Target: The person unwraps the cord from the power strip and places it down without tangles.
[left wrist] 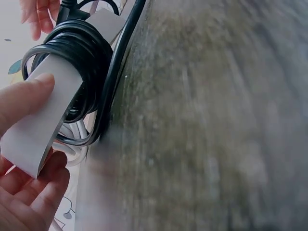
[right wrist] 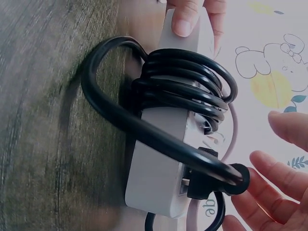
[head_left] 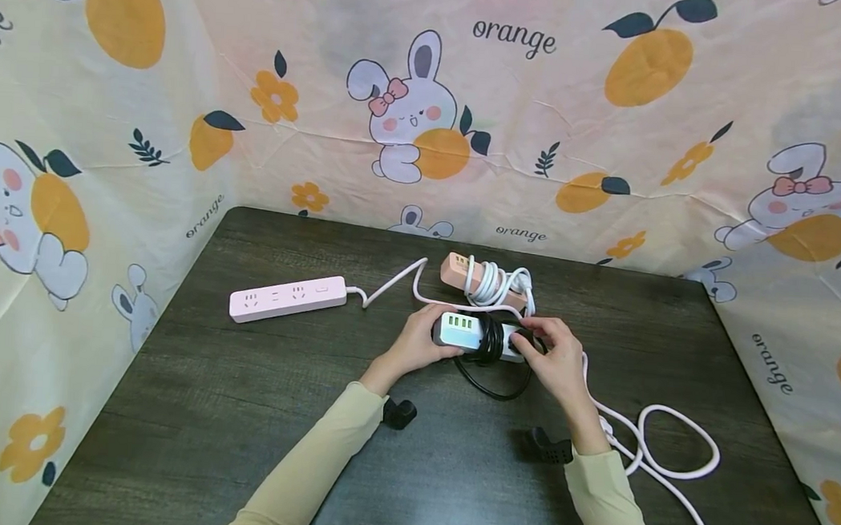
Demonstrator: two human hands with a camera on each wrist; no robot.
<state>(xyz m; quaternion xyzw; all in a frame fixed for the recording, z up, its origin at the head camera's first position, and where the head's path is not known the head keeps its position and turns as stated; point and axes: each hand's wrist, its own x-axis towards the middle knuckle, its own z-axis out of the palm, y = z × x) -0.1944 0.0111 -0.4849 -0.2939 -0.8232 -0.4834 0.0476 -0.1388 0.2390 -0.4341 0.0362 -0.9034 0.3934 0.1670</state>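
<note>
My left hand (head_left: 419,339) grips one end of a white power strip (head_left: 462,332), thumb on one face and fingers on the opposite side. A black cord (right wrist: 183,86) is wound several times around the strip's middle, and a loose loop of it hangs toward me. At the other end, the black plug (right wrist: 207,180) sits against the strip's socket face, with a sliver of metal prong showing between them. My right hand (head_left: 555,359) is at this plug. In the right wrist view its fingertips lie right at the plug's back, with another digit raised apart.
Behind my hands lies an orange-pink power strip (head_left: 456,270) wrapped in a white cord (head_left: 491,284). A pale pink power strip (head_left: 288,298) rests at the left; its cord runs behind my hands. Loops of pale cord (head_left: 675,475) spread over the dark table (head_left: 187,409) on the right.
</note>
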